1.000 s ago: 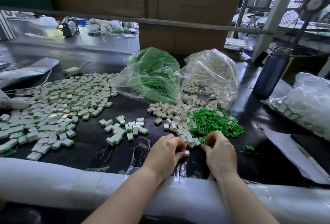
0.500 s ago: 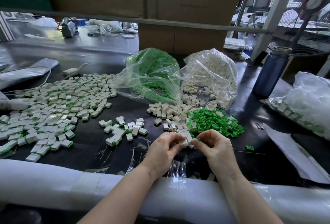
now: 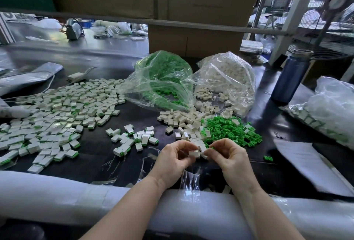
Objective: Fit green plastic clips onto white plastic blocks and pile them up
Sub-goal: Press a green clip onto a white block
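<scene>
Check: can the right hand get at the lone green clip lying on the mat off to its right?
Probably yes. The lone green clip lies on bare mat just right of the right hand with nothing between, but that hand is pinching parts and would need to free its fingers first.

- The left hand [image 3: 175, 160] curls round a white block [image 3: 194, 153], so part of the block is hidden.
- The right hand [image 3: 229, 158] pinches something too; only a bit of green shows, too small to tell what it is.
- The fan [image 3: 337, 2] is cut off by the right edge.
- The far bench [image 3: 80, 35] is blurry, so its things are hard to tell.
</scene>
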A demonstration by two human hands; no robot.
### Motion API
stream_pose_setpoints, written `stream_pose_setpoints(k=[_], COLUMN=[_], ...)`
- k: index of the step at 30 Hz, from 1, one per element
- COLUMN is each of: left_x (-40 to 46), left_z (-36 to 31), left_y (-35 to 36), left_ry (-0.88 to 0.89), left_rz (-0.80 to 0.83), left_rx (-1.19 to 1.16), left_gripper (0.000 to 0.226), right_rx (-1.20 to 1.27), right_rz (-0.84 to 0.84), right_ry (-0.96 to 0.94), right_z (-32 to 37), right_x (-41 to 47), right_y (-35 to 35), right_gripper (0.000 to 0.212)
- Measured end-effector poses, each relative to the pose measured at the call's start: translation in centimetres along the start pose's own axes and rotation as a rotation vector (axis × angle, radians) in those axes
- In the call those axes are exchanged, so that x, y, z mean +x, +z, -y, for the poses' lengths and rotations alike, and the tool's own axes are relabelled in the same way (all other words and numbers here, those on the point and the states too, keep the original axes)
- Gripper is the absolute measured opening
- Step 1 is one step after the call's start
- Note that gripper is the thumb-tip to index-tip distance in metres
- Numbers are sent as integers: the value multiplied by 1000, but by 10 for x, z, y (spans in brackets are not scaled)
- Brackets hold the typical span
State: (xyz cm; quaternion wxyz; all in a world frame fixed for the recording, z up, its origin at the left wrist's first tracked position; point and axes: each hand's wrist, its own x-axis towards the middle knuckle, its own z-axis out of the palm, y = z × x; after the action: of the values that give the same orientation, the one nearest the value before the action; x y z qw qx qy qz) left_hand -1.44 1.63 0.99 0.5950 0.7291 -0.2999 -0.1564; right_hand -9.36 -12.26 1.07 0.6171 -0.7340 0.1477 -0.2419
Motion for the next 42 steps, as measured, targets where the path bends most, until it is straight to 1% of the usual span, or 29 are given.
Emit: stream_pose_setpoints(k=[5, 8, 13, 19, 24, 30, 35, 38, 42], left_x=[-1, 0, 1, 2, 3, 3, 3, 3, 2], left_z=[0, 1, 3, 4, 5, 5, 6, 6, 5], left_y=[-1, -1, -1, 0, 0, 0, 0, 0, 0], left_ry=[-4, -6, 8, 7, 2, 16, 12, 10, 13], left_rz=[-14, -17, -26, -22, -17, -11, -6, 0, 15], left_rx=[-53, -61, -61, -66, -79, -93, -79, -78, -113], left_gripper=[21, 20, 18, 14, 9, 6, 10, 11, 16], right_rx=[-26, 20, -15, -37, -4, -53, 31, 11, -30], right_rz=[18, 9, 35, 8, 48, 29, 66, 82, 55], right_ry=[-41, -31, -30, -17, -7, -20, -9, -16, -13], right_z=[0, 0, 0, 1, 5, 3, 3, 2, 1], right_x=[0, -1, -1, -3, -4, -4, -3, -3, -2], right_y=[0, 2, 4, 2, 3, 2, 4, 4, 2], right_gripper=[12, 17, 26, 23, 26, 19, 28, 26, 22])
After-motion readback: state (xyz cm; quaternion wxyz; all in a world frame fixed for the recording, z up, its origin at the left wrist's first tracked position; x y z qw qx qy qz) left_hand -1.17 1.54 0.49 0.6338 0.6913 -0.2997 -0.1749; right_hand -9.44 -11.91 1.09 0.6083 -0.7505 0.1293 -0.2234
